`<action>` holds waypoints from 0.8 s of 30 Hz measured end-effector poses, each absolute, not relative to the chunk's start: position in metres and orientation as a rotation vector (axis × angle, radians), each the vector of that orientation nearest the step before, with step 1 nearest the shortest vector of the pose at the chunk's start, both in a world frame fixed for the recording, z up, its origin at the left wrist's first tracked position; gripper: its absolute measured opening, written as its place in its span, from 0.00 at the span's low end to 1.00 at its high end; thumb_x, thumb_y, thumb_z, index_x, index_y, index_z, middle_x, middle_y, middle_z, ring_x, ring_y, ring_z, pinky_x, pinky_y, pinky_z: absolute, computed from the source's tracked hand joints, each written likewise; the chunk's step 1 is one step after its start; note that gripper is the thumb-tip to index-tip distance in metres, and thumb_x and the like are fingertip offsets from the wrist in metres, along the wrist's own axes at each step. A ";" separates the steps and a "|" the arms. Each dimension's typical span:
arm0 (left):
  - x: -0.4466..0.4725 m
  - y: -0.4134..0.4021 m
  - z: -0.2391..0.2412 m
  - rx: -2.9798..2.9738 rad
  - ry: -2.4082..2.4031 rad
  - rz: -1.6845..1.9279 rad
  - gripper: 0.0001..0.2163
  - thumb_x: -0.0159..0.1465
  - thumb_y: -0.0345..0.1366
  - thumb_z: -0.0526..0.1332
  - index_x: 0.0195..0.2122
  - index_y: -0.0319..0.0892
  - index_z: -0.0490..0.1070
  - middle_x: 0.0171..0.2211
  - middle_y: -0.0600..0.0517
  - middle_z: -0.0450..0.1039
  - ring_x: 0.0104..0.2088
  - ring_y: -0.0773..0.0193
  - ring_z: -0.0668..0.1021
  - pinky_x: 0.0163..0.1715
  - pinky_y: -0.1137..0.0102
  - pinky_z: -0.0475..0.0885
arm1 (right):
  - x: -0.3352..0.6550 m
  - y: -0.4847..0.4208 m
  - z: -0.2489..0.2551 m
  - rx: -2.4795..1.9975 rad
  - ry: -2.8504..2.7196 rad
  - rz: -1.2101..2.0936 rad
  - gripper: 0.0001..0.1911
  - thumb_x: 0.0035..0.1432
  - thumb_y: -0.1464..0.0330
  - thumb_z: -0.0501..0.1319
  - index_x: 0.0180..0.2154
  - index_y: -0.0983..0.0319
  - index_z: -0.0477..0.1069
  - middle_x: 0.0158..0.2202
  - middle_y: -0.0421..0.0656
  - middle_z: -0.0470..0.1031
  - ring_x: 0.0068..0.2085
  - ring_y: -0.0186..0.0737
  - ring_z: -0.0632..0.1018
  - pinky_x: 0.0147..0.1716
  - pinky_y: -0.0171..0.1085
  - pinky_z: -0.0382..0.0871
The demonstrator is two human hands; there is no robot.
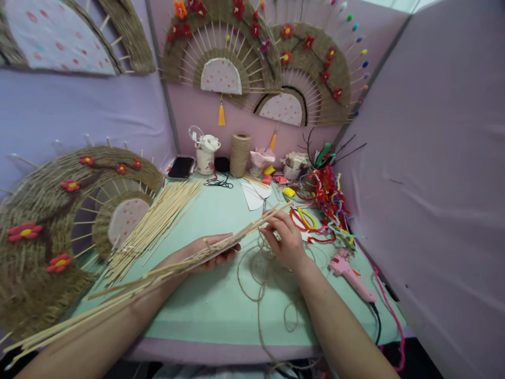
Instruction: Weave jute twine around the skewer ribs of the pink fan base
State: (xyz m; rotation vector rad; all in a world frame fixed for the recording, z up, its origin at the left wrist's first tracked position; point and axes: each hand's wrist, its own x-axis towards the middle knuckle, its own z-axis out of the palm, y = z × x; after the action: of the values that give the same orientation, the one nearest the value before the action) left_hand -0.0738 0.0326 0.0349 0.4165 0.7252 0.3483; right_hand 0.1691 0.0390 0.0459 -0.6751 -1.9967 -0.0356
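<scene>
A partly woven stick fan (189,264), seen nearly edge-on, slants across the front of the table with its pale sticks spreading toward the lower left. My left hand (221,257) cradles it from beneath, fingers curled around its underside. At the upper right end of the fan, my right hand (287,241) pinches jute twine close against the sticks; the exact grip of the fingertips is partly hidden. Loose loops of twine (259,310) trail from there over the table and down past its front edge.
Loose sticks (165,210) lie at left beside a finished woven fan (27,273). A twine spool (240,155) and phone (181,167) stand at the back. Scissors (306,218), red yarn (329,192) and a pink glue gun (353,276) lie right.
</scene>
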 end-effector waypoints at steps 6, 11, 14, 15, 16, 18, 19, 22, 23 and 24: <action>-0.071 0.032 0.037 0.447 0.862 0.345 0.18 0.65 0.46 0.53 0.34 0.36 0.75 0.23 0.51 0.68 0.16 0.76 0.60 0.10 0.81 0.47 | 0.168 0.041 0.046 -0.680 -1.985 -0.102 0.13 0.61 0.75 0.57 0.48 0.59 0.67 0.45 0.49 0.73 0.48 0.40 0.76 0.45 0.41 0.74; -0.066 0.030 0.041 0.558 0.922 0.324 0.15 0.63 0.45 0.57 0.33 0.38 0.75 0.22 0.52 0.68 0.16 0.75 0.61 0.11 0.79 0.48 | 0.167 0.041 0.045 -0.663 -1.958 -0.125 0.10 0.60 0.76 0.58 0.44 0.60 0.69 0.41 0.48 0.73 0.44 0.39 0.77 0.41 0.39 0.75; -0.064 0.029 0.039 0.672 0.902 0.370 0.15 0.59 0.47 0.61 0.31 0.38 0.74 0.20 0.54 0.68 0.15 0.74 0.62 0.11 0.78 0.50 | 0.167 0.040 0.045 -0.672 -1.940 -0.159 0.10 0.60 0.76 0.57 0.43 0.61 0.70 0.40 0.47 0.74 0.43 0.39 0.77 0.39 0.38 0.74; -0.064 0.028 0.037 0.704 0.906 0.398 0.15 0.57 0.48 0.62 0.31 0.38 0.74 0.20 0.54 0.68 0.16 0.73 0.64 0.11 0.78 0.53 | 0.167 0.039 0.045 -0.680 -1.935 -0.175 0.10 0.60 0.76 0.57 0.43 0.61 0.70 0.39 0.47 0.74 0.42 0.39 0.77 0.39 0.38 0.74; -0.064 0.027 0.036 0.725 0.913 0.429 0.16 0.56 0.49 0.64 0.31 0.38 0.74 0.21 0.53 0.69 0.17 0.72 0.66 0.13 0.77 0.56 | 0.168 0.039 0.045 -0.686 -1.933 -0.191 0.10 0.60 0.76 0.56 0.43 0.60 0.70 0.39 0.47 0.74 0.41 0.38 0.77 0.39 0.38 0.74; -0.064 0.025 0.034 0.737 0.929 0.481 0.17 0.54 0.49 0.65 0.32 0.37 0.74 0.23 0.52 0.72 0.20 0.70 0.70 0.18 0.76 0.62 | 0.169 0.037 0.043 -0.688 -1.924 -0.217 0.11 0.60 0.77 0.56 0.43 0.60 0.71 0.40 0.47 0.75 0.41 0.38 0.77 0.39 0.38 0.74; -0.064 0.024 0.034 0.742 0.938 0.494 0.17 0.54 0.49 0.65 0.33 0.37 0.74 0.23 0.52 0.73 0.21 0.70 0.71 0.20 0.76 0.64 | 0.169 0.037 0.043 -0.686 -1.912 -0.224 0.11 0.60 0.77 0.57 0.43 0.60 0.71 0.40 0.47 0.75 0.40 0.38 0.77 0.39 0.38 0.74; -0.064 0.020 0.040 0.776 0.985 0.532 0.16 0.54 0.47 0.66 0.34 0.38 0.74 0.24 0.53 0.74 0.21 0.69 0.72 0.22 0.74 0.64 | 0.169 0.035 0.041 -0.672 -1.871 -0.237 0.12 0.58 0.77 0.58 0.43 0.59 0.71 0.40 0.47 0.75 0.40 0.38 0.78 0.38 0.38 0.75; -0.063 0.018 0.044 0.788 1.004 0.550 0.16 0.54 0.47 0.66 0.34 0.38 0.74 0.24 0.53 0.74 0.22 0.69 0.71 0.22 0.74 0.64 | 0.169 0.035 0.040 -0.671 -1.860 -0.244 0.12 0.58 0.76 0.59 0.43 0.58 0.72 0.40 0.46 0.76 0.40 0.39 0.78 0.38 0.39 0.75; -0.062 0.016 0.048 0.797 1.025 0.568 0.15 0.53 0.46 0.66 0.34 0.39 0.74 0.24 0.53 0.74 0.22 0.68 0.72 0.23 0.74 0.64 | 0.169 0.034 0.040 -0.670 -1.856 -0.255 0.13 0.58 0.76 0.59 0.43 0.58 0.72 0.40 0.46 0.76 0.40 0.39 0.78 0.38 0.39 0.75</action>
State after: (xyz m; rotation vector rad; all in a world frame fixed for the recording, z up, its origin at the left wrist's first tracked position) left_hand -0.0624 0.0162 0.0478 0.7967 1.0253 0.5681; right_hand 0.1693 0.0341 0.0402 -0.6701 -1.8561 -0.2547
